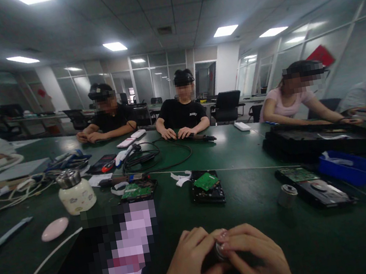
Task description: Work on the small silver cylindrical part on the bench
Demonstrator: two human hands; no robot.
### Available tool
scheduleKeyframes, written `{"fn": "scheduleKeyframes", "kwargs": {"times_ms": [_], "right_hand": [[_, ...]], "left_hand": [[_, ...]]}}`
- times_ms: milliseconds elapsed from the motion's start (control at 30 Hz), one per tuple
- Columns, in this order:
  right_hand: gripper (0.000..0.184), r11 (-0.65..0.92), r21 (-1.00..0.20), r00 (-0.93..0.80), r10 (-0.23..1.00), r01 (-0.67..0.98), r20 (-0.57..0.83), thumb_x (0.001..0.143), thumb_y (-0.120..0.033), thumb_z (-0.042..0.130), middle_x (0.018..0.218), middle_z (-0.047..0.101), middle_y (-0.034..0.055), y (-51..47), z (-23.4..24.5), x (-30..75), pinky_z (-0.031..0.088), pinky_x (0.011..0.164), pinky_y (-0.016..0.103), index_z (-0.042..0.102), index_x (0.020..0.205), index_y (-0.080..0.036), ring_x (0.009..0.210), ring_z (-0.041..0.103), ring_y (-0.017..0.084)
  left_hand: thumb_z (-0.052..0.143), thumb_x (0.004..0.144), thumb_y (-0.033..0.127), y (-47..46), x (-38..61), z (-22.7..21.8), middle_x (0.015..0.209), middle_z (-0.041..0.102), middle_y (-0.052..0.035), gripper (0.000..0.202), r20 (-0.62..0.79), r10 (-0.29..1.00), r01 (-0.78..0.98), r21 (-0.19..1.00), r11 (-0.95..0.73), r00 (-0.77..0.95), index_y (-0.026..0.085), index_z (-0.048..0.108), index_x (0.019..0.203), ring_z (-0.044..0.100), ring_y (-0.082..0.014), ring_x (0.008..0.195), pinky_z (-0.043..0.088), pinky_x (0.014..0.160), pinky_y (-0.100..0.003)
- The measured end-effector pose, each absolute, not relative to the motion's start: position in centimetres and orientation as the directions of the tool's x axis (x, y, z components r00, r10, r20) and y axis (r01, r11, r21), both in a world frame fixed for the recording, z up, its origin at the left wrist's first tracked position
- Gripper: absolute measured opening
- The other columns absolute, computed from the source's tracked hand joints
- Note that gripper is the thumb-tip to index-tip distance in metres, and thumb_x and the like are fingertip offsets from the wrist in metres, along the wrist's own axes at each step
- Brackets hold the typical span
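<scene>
Both my hands meet at the near edge of the green table [248,191]. My left hand [190,262] and my right hand [255,256] have their fingers curled and pinched around a small round silvery object [220,250] held between them. What lies under the hands is dark and mostly hidden. A hard drive with a green circuit board [207,186] lies just beyond my hands, and a small grey cylinder [287,195] stands to the right.
A blurred-out item [124,245] lies to my left. A cream jar with a metal lid [76,192], a pink oval [55,229], cables, another opened drive [313,185], a blue bin [351,167] and black cases sit around. Several people sit across the table.
</scene>
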State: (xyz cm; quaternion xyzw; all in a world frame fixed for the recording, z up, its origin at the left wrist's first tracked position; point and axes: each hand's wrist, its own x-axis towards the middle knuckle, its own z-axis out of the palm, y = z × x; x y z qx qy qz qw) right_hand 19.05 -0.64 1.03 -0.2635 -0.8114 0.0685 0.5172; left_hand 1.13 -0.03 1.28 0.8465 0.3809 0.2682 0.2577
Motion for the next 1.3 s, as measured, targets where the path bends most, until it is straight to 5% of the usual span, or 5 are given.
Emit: {"fn": "scheduleKeyframes", "kwargs": {"times_ms": [167,367,700,967,1300], "right_hand": [[0.019,0.816,-0.418,-0.196,0.521,0.399,0.831,0.078,-0.007,0.062,0.068,0.062,-0.0002,-1.0,1.0,19.3,0.050,0.054,0.027,0.057,0.088,-0.022,0.061,0.059,0.016],[0.035,0.762,-0.398,-0.339,0.603,0.510,0.722,0.082,-0.016,0.057,0.079,0.060,0.0032,-1.0,1.2,19.3,0.050,0.063,0.033,0.058,0.117,-0.023,0.072,0.059,0.019],[0.012,0.597,-0.557,-0.043,0.704,0.577,0.709,0.087,-0.028,0.058,0.078,0.062,0.0039,0.1,0.6,19.6,0.051,0.065,0.032,0.068,0.082,-0.022,0.072,0.061,0.019],[0.018,0.409,-0.325,-0.140,0.778,0.852,0.612,0.080,-0.030,0.065,0.100,0.069,0.0072,1.7,-1.9,21.3,0.047,0.072,0.049,0.072,0.097,-0.032,0.092,0.062,0.032],[0.011,0.462,-0.538,-0.059,0.794,0.705,0.605,0.082,-0.027,0.064,0.084,0.073,0.0033,1.3,-0.8,20.8,0.052,0.072,0.043,0.071,0.091,-0.026,0.080,0.068,0.025]], "left_hand": [[0.066,0.082,0.022,-0.1,0.9,1.1,0.105,0.061,-0.0037,0.050,0.257,0.768,0.517,0.612,-0.599,0.586,0.027,0.049,0.129,0.054,-0.0218,0.095,0.041,0.081,-0.035],[0.065,0.081,0.019,-0.1,1.0,0.9,0.100,0.062,-0.0032,0.036,0.256,0.783,0.540,0.603,-0.587,0.567,0.025,0.059,0.116,0.054,-0.0213,0.091,0.041,0.078,-0.034],[0.065,0.081,0.024,0.0,0.9,1.2,0.106,0.063,-0.0039,0.044,0.222,0.831,0.553,0.655,-0.514,0.509,0.025,0.054,0.124,0.054,-0.0230,0.095,0.043,0.083,-0.036],[0.063,0.081,0.022,-0.1,1.0,0.8,0.111,0.062,-0.0058,0.043,0.260,0.851,0.537,0.682,-0.496,0.456,0.022,0.054,0.124,0.054,-0.0240,0.102,0.044,0.091,-0.041],[0.061,0.084,0.023,0.2,0.9,0.6,0.111,0.062,-0.0063,0.049,0.271,0.844,0.513,0.694,-0.504,0.463,0.023,0.049,0.131,0.054,-0.0233,0.104,0.043,0.094,-0.042]]}}
